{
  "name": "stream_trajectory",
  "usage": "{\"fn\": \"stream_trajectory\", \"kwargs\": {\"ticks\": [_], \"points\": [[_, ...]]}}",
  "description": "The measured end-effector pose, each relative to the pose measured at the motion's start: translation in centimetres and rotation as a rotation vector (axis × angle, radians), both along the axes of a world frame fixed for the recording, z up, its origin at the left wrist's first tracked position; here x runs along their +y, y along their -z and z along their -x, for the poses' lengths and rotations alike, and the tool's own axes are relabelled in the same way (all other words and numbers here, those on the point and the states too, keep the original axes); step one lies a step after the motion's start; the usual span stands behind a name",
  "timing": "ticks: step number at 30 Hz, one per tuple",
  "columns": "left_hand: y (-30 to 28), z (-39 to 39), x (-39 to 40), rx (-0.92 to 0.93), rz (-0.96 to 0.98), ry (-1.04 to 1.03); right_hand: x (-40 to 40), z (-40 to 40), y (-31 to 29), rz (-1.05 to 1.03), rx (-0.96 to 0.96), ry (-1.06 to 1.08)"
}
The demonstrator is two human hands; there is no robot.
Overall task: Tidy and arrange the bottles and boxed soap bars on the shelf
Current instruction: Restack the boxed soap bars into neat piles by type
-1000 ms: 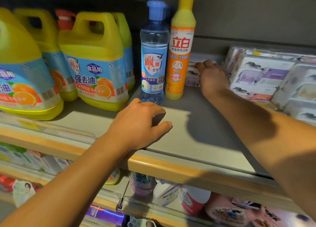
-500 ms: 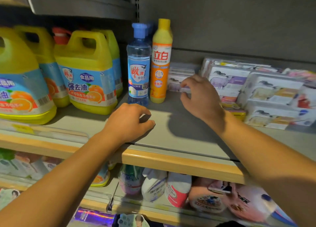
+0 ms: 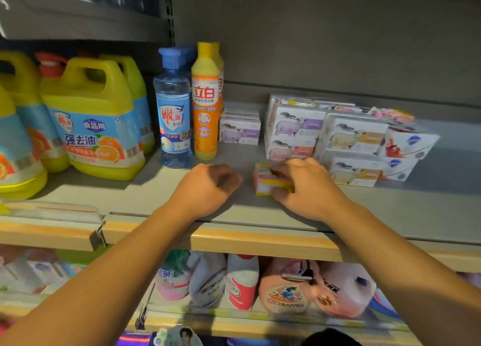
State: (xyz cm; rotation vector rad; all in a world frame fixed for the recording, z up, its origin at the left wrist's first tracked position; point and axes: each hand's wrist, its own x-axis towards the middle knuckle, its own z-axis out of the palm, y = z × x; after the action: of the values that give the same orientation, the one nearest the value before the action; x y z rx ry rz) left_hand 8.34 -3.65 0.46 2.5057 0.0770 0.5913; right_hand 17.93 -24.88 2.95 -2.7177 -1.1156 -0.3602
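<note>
One small pink-and-yellow boxed soap bar (image 3: 270, 183) lies near the front of the grey metal shelf (image 3: 161, 189), just ahead of the stacked white soap boxes (image 3: 294, 132). My right hand (image 3: 309, 189) pinches it, fingers over the top and thumb at its front face. My left hand (image 3: 208, 189) rests beside it, fingers curled under, holding nothing. I judge the carton light, stiff, easily dented; gripping its long sides seems best.

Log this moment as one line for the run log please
right hand grips yellow-pink soap box at shelf front | left hand curled, resting on shelf, holds nothing | bottles upright at back left
</note>
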Motion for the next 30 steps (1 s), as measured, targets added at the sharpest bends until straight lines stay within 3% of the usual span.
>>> {"fn": "stream_trajectory", "kwargs": {"ticks": [3,6,13,16,18,23,28,30], "points": [[-0.1,0.2,-0.2,-0.029,-0.021,-0.001,0.1,0.2,0.6,-0.243,0.27,0.11],[-0.1,0.3,-0.3,-0.04,-0.002,0.001,0.1,0.4,1.1,-0.209,0.393,0.223],[-0.5,0.5,-0.8,0.053,0.018,0.044,-0.3,1.5,1.5,-0.76,0.575,-0.146],[-0.7,1.2,-0.9,-0.036,0.034,0.142,0.5,1.9,1.9,-0.808,0.432,-0.266],[-0.8,1.5,-1.0,-0.127,-0.037,0.144,0.9,2.1,2.0,-0.774,0.31,-0.253],[-1.0,2.1,-1.7,-0.402,-0.228,0.128,0.5,2.4,2.0,-0.738,0.213,-0.231],[-0.8,2.0,-1.4,-0.419,-0.268,0.09,0.5,2.5,1.9,-0.751,0.165,-0.255],[-0.7,1.9,-1.4,-0.376,-0.197,0.092,0.4,2.5,1.9,-0.767,0.204,-0.248]]}}
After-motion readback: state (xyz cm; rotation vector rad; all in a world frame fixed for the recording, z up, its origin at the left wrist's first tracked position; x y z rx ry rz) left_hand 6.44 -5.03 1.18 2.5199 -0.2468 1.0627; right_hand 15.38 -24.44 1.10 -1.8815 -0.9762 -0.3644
